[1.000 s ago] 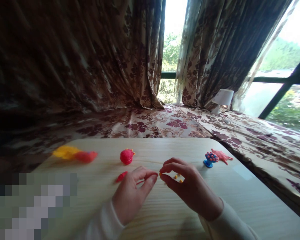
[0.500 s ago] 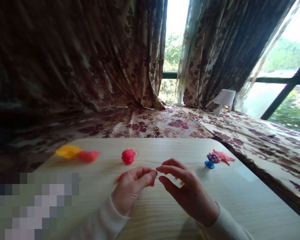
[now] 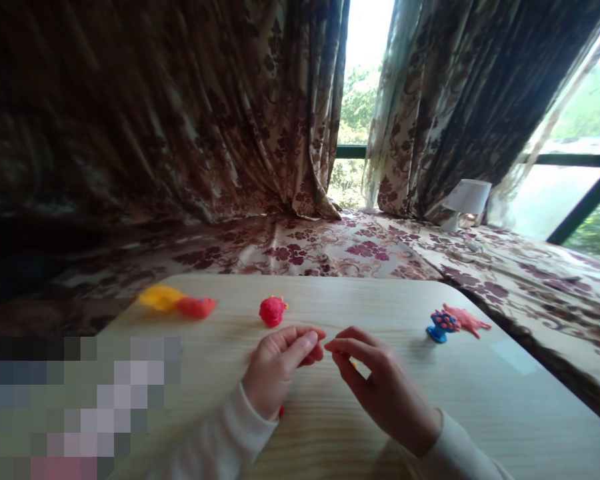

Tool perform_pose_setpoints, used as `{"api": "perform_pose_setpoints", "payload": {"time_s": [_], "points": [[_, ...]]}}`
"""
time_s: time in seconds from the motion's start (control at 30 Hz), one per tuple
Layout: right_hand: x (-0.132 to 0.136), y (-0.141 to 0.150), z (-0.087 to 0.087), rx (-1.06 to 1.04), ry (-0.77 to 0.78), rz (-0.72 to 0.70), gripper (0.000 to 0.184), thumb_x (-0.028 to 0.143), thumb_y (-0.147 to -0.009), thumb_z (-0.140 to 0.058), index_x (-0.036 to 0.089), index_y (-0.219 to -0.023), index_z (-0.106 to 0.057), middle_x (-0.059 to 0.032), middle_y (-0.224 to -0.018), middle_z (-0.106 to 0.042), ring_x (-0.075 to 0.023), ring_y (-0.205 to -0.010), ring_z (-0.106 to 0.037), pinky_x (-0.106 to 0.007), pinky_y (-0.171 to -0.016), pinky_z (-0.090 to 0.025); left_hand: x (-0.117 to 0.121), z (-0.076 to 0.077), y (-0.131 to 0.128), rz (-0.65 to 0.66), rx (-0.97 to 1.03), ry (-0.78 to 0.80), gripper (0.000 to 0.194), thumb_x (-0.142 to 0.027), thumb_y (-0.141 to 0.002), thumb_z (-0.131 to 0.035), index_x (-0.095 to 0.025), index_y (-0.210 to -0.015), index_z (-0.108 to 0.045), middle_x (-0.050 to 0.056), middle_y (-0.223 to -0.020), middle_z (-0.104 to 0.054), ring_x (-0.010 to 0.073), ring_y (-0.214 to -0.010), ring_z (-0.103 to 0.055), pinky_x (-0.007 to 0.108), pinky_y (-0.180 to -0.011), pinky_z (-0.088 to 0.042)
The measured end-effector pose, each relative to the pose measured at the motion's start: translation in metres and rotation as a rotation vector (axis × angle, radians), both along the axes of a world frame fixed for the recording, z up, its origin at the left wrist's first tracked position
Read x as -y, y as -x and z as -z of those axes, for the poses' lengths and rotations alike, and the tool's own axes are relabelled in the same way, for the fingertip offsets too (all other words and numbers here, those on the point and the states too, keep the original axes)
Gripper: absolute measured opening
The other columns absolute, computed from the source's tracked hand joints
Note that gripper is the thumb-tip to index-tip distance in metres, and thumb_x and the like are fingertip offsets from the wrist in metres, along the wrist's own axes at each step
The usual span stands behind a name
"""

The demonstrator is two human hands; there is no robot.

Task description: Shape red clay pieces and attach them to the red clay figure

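Over the middle of the table my left hand [image 3: 276, 367] is closed in a pinch, thumb pressed on the index finger. What lies in that pinch is hidden. Just to its right, my right hand [image 3: 385, 387] has thumb and index fingertips drawn close together, and anything between them is too small to make out. The two sets of fingertips are near each other with a narrow gap. A small yellow bit [image 3: 355, 365] shows behind my right fingers, and a small red piece [image 3: 281, 412] peeks out beside my left wrist. Beyond my left hand sits a pinkish-red, clay-like ball [image 3: 272, 312] with yellow bits.
At the table's [image 3: 360, 300] far left lie a yellow piece [image 3: 161, 299] and a red lump [image 3: 196, 307], touching. Toward the right stands a blue footed piece [image 3: 437, 335] with a pink-dotted top, before a flat pink shape [image 3: 466, 319]. A white lamp [image 3: 471, 197] stands behind.
The view has turned slightly left, so everything sits further right. My right thumb and index finger have drawn closer together. A red piece now shows by my left wrist.
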State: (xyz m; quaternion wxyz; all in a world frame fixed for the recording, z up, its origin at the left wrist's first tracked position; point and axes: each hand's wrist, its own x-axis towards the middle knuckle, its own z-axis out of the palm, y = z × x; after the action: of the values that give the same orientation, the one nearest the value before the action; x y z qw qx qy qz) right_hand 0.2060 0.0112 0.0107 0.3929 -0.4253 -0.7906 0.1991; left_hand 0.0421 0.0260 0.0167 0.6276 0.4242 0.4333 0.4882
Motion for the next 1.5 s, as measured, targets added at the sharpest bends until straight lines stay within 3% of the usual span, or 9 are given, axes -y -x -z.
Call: {"api": "perform_pose_setpoints", "payload": {"time_s": [0.23, 0.4, 0.6, 0.77, 0.87, 1.03, 1.17, 1.3, 1.5], "points": [[0.000, 0.020, 0.008, 0.276, -0.009, 0.038, 0.021, 0.012, -0.085, -0.050, 0.023, -0.091, -0.067, -0.0029, -0.086, -0.061, -0.0165, -0.082, -0.055, -0.027, -0.074, -0.042, -0.006, -0.008, 0.008, -0.157, 0.019, -0.030, 0.032, -0.045, -0.059, -0.073, -0.015, -0.058, -0.063, -0.003, -0.051, -0.056, 0.0071, -0.052, -0.052, 0.020, -0.058, -0.045], [-0.009, 0.034, 0.009, 0.453, -0.031, 0.131, 0.011, 0.015, -0.082, -0.057, 0.021, -0.080, -0.065, -0.0023, -0.084, -0.061, -0.0171, -0.083, -0.053, -0.027, -0.073, -0.039, -0.011, -0.006, 0.012, -0.151, -0.014, -0.053, 0.026, -0.033, -0.056, -0.076, -0.015, -0.074, -0.069, -0.002, -0.058, -0.061, 0.0079, -0.056, -0.054, 0.021, -0.061, -0.046], [-0.016, 0.038, 0.011, 0.507, -0.039, 0.119, 0.016, 0.013, -0.084, -0.053, 0.019, -0.071, -0.062, -0.0020, -0.080, -0.060, -0.0149, -0.078, -0.052, -0.024, -0.069, -0.038, -0.016, -0.007, 0.017, -0.157, -0.119, -0.120, 0.022, -0.033, -0.058, -0.073, -0.016, -0.071, -0.069, -0.004, -0.053, -0.057, 0.0075, -0.055, -0.050, 0.020, -0.057, -0.042], [-0.010, 0.028, 0.007, 0.514, -0.028, 0.129, 0.012, 0.011, -0.083, -0.052, 0.018, -0.077, -0.060, -0.0003, -0.075, -0.061, -0.0133, -0.071, -0.055, -0.023, -0.064, -0.037, -0.019, -0.006, 0.020, -0.120, -0.236, -0.182, 0.020, -0.032, -0.059, -0.071, -0.015, -0.069, -0.069, -0.001, -0.058, -0.061, 0.0103, -0.058, -0.052, 0.023, -0.060, -0.043], [-0.008, 0.026, 0.005, 0.524, -0.037, 0.121, 0.010, 0.013, -0.082, -0.053, 0.019, -0.082, -0.062, -0.0010, -0.080, -0.062, -0.0144, -0.077, -0.055, -0.023, -0.068, -0.038, -0.018, -0.003, 0.020, -0.115, -0.297, -0.216, 0.020, -0.032, -0.061, -0.069, -0.015, -0.072, -0.069, 0.001, -0.065, -0.064, 0.0125, -0.064, -0.054, 0.025, -0.064, -0.044], [-0.014, 0.037, 0.005, 0.577, -0.053, 0.081, 0.014, 0.011, -0.078, -0.054, 0.018, -0.069, -0.063, -0.0039, -0.077, -0.063, -0.0170, -0.075, -0.055, -0.025, -0.064, -0.036, -0.017, 0.000, 0.020, -0.123, -0.383, -0.244, 0.024, -0.032, -0.064, -0.065, -0.015, -0.080, -0.069, 0.002, -0.069, -0.066, 0.0145, -0.065, -0.055, 0.028, -0.065, -0.044], [-0.016, 0.037, 0.003, 0.554, -0.051, 0.085, 0.014, 0.009, -0.075, -0.054, 0.017, -0.068, -0.061, -0.0041, -0.075, -0.063, -0.0166, -0.071, -0.056, -0.025, -0.060, -0.035, -0.018, 0.000, 0.021, -0.116, -0.428, -0.258, 0.024, -0.032, -0.065, -0.063, -0.015, -0.081, -0.069, 0.003, -0.074, -0.067, 0.0158, -0.068, -0.056, 0.029, -0.068, -0.044], [-0.010, 0.020, -0.002, 0.459, -0.014, 0.128, 0.014, 0.007, -0.076, -0.053, 0.019, -0.074, -0.059, 0.0014, -0.071, -0.063, -0.0112, -0.063, -0.057, -0.020, -0.057, -0.036, -0.015, -0.001, 0.019, -0.056, -0.436, -0.242, 0.021, -0.031, -0.066, -0.062, -0.015, -0.078, -0.068, 0.003, -0.072, -0.066, 0.0157, -0.068, -0.056, 0.029, -0.069, -0.043], [-0.005, 0.012, -0.006, 0.156, -0.008, 0.070, 0.015, 0.006, -0.077, -0.053, 0.019, -0.077, -0.059, 0.0021, -0.071, -0.061, -0.0101, -0.063, -0.055, -0.019, -0.061, -0.039, -0.008, -0.001, 0.009, 0.082, -0.351, -0.169, 0.018, -0.029, -0.066, -0.059, -0.013, -0.074, -0.065, 0.002, -0.063, -0.065, 0.0144, -0.064, -0.059, 0.027, -0.064, -0.045]]}}
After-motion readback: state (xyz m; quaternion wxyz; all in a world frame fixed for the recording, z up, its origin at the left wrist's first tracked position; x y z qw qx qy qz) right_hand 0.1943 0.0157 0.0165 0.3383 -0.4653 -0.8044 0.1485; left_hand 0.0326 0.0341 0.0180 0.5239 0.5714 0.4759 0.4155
